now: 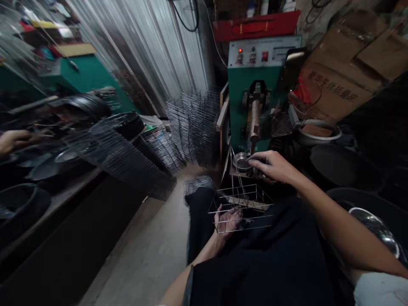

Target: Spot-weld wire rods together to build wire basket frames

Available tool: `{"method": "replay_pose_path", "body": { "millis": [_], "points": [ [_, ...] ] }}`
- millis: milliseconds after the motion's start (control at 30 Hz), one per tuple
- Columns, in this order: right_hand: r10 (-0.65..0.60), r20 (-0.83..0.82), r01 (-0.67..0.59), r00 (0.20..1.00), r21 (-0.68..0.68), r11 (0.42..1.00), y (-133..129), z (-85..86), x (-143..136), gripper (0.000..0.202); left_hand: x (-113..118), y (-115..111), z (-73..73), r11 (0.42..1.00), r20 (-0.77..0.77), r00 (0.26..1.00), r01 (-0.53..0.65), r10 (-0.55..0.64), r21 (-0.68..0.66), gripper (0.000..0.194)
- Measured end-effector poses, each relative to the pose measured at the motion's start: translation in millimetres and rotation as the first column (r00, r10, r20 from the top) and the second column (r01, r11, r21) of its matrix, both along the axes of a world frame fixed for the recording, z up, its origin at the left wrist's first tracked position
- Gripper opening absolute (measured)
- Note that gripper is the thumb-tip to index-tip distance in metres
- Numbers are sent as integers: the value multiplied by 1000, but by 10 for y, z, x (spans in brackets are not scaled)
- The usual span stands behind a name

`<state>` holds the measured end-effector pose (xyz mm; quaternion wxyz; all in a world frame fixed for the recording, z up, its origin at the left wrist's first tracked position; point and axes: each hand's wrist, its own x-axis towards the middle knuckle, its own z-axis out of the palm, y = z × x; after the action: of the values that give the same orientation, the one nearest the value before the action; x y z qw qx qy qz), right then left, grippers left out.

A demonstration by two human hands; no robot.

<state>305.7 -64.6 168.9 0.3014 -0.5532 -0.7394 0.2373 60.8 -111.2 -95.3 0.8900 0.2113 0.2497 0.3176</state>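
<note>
My left hand (228,219) is low in front of my lap, palm up. Its fingers curl round the wires of a small open wire basket frame (255,228), whose long thin uprights rise toward the machine. Farther forward, my right hand (270,165) reaches to a shallow metal dish (242,161) under the machine's arm. Its thumb and fingertips are pinched together at the dish's edge; whatever lies between them is too small to make out. Just above the dish hangs the thick round metal arm (255,121) of a green machine (237,97) that looks like a spot welder.
Stacked wire racks (193,127) stand left of the machine, and more wire grids (127,148) lean along a bench. At far left is another person's hand (14,140). A cardboard sheet (341,80), a bowl (333,131) and dark round pans (346,168) crowd the right.
</note>
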Motion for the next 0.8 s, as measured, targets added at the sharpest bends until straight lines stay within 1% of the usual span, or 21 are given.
{"method": "replay_pose_path", "body": {
  "millis": [100, 167, 300, 400, 467, 500, 567, 600, 667, 733, 767, 800],
  "points": [
    [-29, 47, 31, 998, -29, 999, -23, -83, 54, 34, 16, 10, -14, 999, 64, 997, -32, 35, -39, 49],
    [-26, 51, 29, 998, -57, 998, -53, -141, 104, 35, 31, 19, 3, 998, 91, 994, -49, 53, -49, 49],
    [-25, -38, 20, 999, -127, 992, -169, -195, 218, 38, 39, 39, 105, 997, 96, 993, -63, 67, -48, 46],
    [-74, -122, 52, 990, -174, 983, -302, -179, 345, 43, 26, 55, 203, 997, 69, 995, -72, 74, -37, 46],
    [-121, -148, 93, 982, -182, 979, -403, -201, 505, 49, 20, 74, 259, 996, 38, 996, -84, 86, -29, 47],
    [-147, -152, 118, 977, -187, 975, -455, -241, 623, 52, 18, 89, 285, 996, 18, 996, -90, 90, -26, 47],
    [-232, -146, 200, 962, -202, 959, -569, -395, 937, 57, 11, 127, 341, 995, -30, 995, -94, 94, -23, 49],
    [-292, -128, 262, 948, -210, 942, -638, -508, 1128, 59, 2, 146, 374, 996, -54, 995, -91, 89, -22, 50],
    [-456, -40, 443, 889, -174, 879, -829, -770, 1540, 57, -45, 169, 459, 998, -91, 994, -60, 57, -29, 54],
    [-606, 119, 616, 787, -92, 782, -1131, -1020, 1924, 44, -155, 185, 556, 999, -134, 991, -6, 1, -36, 57],
    [-673, 213, 697, 708, -58, 715, -1324, -1124, 2085, 38, -238, 214, 597, 999, -157, 987, 31, -36, -38, 57],
    [-711, 301, 755, 635, -49, 654, -1533, -1213, 2221, 35, -335, 276, 626, 999, -239, 970, 30, -32, -12, 56]
  ]
}}
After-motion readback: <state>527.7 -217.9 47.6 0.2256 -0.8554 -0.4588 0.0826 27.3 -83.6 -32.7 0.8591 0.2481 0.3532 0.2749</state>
